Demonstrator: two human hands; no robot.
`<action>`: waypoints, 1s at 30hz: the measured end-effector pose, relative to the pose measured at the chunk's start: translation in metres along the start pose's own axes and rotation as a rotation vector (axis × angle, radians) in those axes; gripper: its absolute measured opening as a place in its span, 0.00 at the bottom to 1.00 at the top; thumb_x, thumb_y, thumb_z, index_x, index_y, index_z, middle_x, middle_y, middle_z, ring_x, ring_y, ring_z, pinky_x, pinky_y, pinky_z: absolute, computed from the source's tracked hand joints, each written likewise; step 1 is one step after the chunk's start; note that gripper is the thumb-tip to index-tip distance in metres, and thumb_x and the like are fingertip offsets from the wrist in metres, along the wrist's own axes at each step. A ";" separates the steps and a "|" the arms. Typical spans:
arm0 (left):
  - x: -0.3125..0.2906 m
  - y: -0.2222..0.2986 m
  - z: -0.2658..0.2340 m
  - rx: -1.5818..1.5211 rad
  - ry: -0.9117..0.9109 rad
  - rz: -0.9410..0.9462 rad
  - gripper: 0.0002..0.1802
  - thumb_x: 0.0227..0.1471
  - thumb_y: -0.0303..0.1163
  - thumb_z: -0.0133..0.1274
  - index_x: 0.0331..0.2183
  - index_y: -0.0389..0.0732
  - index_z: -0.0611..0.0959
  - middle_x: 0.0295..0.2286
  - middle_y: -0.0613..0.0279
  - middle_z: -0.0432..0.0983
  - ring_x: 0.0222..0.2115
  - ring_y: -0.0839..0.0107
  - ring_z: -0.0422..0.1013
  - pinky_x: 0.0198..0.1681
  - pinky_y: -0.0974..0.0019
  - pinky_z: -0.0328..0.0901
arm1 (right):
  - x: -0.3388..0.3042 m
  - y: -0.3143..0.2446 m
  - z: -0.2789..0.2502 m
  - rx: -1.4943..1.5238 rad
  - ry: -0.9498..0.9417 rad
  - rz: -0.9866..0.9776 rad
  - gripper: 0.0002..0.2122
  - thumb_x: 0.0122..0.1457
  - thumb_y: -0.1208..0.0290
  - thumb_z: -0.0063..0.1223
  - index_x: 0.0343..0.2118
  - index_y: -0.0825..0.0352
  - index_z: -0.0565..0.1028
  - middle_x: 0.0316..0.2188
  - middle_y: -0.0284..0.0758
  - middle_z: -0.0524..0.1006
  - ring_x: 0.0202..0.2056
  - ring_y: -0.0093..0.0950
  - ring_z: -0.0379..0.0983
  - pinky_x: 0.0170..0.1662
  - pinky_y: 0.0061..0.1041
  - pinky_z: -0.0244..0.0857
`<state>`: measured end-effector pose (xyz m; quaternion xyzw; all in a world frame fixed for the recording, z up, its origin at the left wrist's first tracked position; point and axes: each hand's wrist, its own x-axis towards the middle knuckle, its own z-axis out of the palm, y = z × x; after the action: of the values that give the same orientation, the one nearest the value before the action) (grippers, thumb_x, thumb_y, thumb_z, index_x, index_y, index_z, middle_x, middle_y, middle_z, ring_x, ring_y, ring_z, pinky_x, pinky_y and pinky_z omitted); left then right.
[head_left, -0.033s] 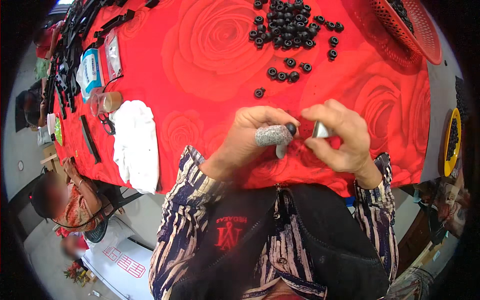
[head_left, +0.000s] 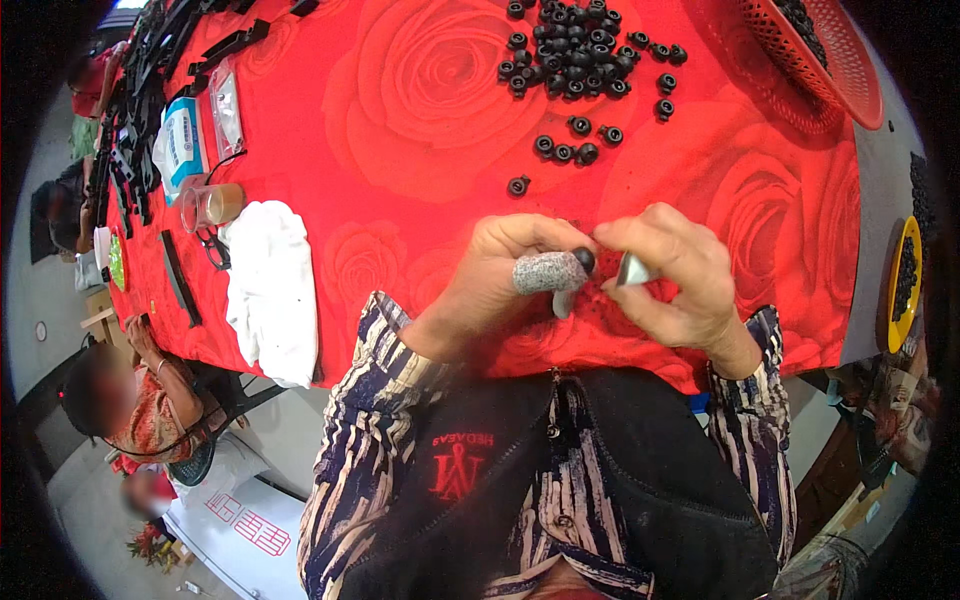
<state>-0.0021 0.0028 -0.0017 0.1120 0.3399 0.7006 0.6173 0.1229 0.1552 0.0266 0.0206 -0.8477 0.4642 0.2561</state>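
Observation:
My left hand (head_left: 485, 275) is closed, pinching a small round black part (head_left: 584, 260) at its fingertips. A grey speckled knitted finger cover (head_left: 545, 273) is on one of its fingers. Just to the right, my right hand (head_left: 690, 270) grips a short, shiny metal blade (head_left: 633, 270) between thumb and fingers, apart from the black part; its handle is hidden in the palm. Beyond both hands lies a pile of similar black parts (head_left: 575, 60), with several loose ones (head_left: 565, 152) nearer to me.
A red flowered cloth (head_left: 400, 130) covers the table. At the left are a white cloth (head_left: 270, 290), a cup with brown liquid (head_left: 222, 203), a tissue pack (head_left: 182, 145) and black strips (head_left: 130, 150). A red basket (head_left: 850, 70) and yellow tray (head_left: 897, 325) stand right. A person (head_left: 165, 400) sits left.
My right hand has shifted slightly left, and the blade has tilted and moved a little closer to the black part. My left hand has hardly moved.

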 end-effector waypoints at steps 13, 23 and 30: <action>0.005 -0.010 0.000 -0.175 -0.007 -0.099 0.08 0.51 0.26 0.51 0.35 0.34 0.79 0.28 0.58 0.76 0.25 0.72 0.73 0.22 0.73 0.69 | -0.010 0.008 0.015 -0.274 0.124 -0.269 0.21 0.33 0.78 0.60 0.37 0.73 0.73 0.20 0.33 0.69 0.17 0.26 0.65 0.18 0.24 0.57; 0.005 -0.001 0.002 0.003 0.042 0.090 0.09 0.48 0.24 0.55 0.34 0.34 0.80 0.29 0.59 0.75 0.25 0.75 0.72 0.24 0.75 0.67 | -0.001 -0.002 0.008 -0.109 0.088 -0.086 0.13 0.41 0.78 0.58 0.32 0.71 0.71 0.22 0.36 0.69 0.19 0.30 0.66 0.20 0.28 0.60; 0.002 0.003 0.007 0.177 0.076 0.147 0.10 0.46 0.21 0.56 0.35 0.32 0.79 0.30 0.61 0.74 0.25 0.77 0.71 0.25 0.76 0.68 | -0.006 0.006 0.006 -0.018 0.058 0.135 0.09 0.50 0.79 0.49 0.35 0.72 0.69 0.22 0.40 0.68 0.22 0.35 0.66 0.24 0.30 0.61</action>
<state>-0.0008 0.0074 0.0044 0.1638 0.4144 0.7151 0.5386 0.1244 0.1524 0.0168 -0.0525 -0.8435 0.4729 0.2490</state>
